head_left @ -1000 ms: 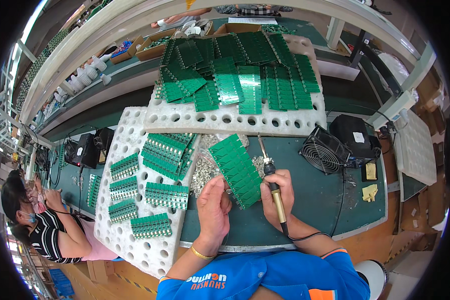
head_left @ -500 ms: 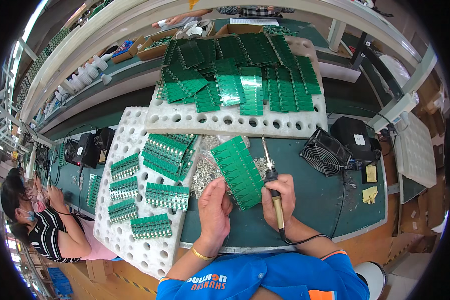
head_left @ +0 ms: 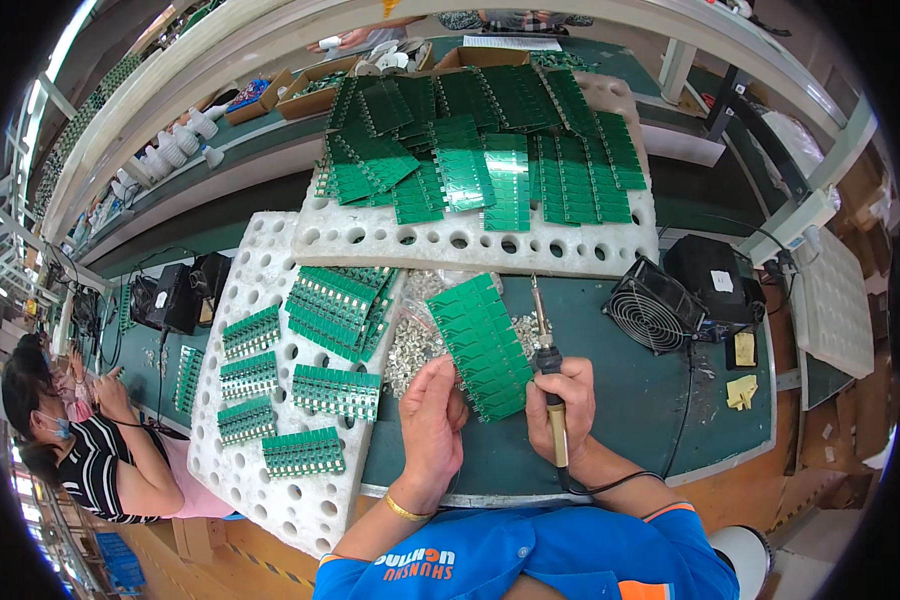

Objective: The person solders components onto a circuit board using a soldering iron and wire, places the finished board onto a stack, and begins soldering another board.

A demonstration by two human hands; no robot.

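My left hand (head_left: 433, 420) pinches the lower left edge of a green circuit board panel (head_left: 480, 345), which tilts up above the bench. In my right hand (head_left: 562, 410) is a soldering iron (head_left: 547, 350), its metal tip pointing up and away, just right of the panel and apart from its upper edge. The iron's black cord runs off under my right forearm. Behind the panel lies a heap of small metallic parts (head_left: 410, 345), partly covered by it.
A white foam board (head_left: 320, 500) at left bears several populated panels. Another foam board (head_left: 430, 243) at the back carries stacked green panels (head_left: 460, 165). At right stand a black fan (head_left: 653, 308) and a yellow sponge (head_left: 741, 391). A co-worker (head_left: 110, 450) sits at far left.
The soldering iron's tip has shifted slightly to the right. Both hands and the panel have moved a few pixels right, with the grips unchanged.
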